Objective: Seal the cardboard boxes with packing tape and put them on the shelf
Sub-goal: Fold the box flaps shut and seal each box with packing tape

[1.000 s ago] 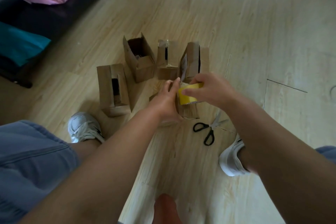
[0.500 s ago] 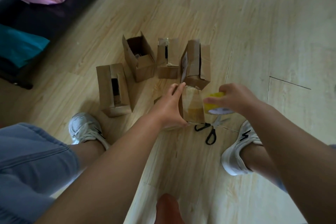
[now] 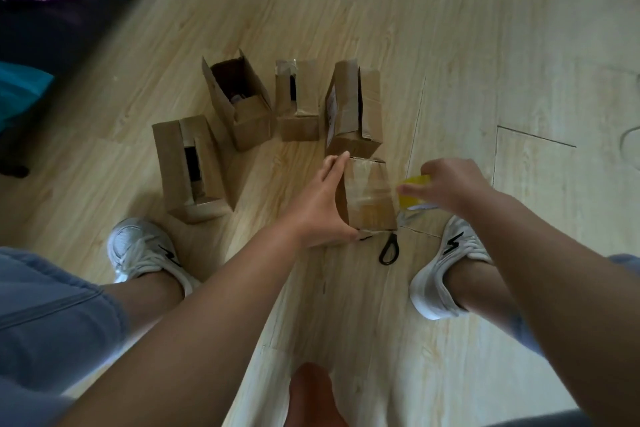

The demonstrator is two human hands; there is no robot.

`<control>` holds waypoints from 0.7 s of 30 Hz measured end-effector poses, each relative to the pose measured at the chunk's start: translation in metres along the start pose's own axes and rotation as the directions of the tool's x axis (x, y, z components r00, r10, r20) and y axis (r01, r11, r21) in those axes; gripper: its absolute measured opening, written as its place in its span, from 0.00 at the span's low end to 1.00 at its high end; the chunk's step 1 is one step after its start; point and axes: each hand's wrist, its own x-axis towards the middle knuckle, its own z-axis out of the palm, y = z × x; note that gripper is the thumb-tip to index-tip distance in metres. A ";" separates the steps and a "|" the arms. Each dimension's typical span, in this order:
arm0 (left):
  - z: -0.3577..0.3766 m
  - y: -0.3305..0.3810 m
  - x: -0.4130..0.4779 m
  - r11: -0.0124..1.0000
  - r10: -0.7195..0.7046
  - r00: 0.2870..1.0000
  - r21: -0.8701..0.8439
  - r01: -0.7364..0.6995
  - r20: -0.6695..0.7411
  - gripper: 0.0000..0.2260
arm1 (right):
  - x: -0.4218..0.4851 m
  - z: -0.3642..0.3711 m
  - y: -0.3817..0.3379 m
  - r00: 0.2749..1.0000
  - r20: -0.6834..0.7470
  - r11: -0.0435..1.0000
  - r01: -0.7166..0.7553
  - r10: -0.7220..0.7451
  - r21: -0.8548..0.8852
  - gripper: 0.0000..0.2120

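Tape [image 3: 372, 192] now spans the box [image 3: 367, 218] on the floor [image 3: 450, 45]: your right hand [image 3: 450, 189], gripping the yellow roll [image 3: 414, 184], has pulled past its 3 o'clock edge while your flat left hand [image 3: 322, 204] braces it. Next, cut; scissors [image 3: 388, 250] lie at 5 o'clock.

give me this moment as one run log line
left hand braces cardboard box side | right hand holds yellow tape roll, tape across box top | scissors on floor | four boxes open behind
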 end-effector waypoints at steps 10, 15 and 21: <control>-0.023 -0.027 -0.012 0.982 -0.161 0.985 0.110 0.154 0.056 0.60 | 0.001 0.028 -0.041 0.999 0.046 0.985 -0.020 0.012 0.171 0.31; 0.000 -0.025 -0.028 0.865 -0.073 0.990 0.486 0.123 -0.122 0.52 | -0.006 0.038 -0.067 0.999 0.030 0.954 -0.049 0.042 0.295 0.28; 0.031 -0.029 -0.036 0.773 0.044 0.998 0.634 -0.007 -0.043 0.41 | -0.012 0.040 -0.067 0.997 0.036 0.932 -0.082 0.074 0.352 0.30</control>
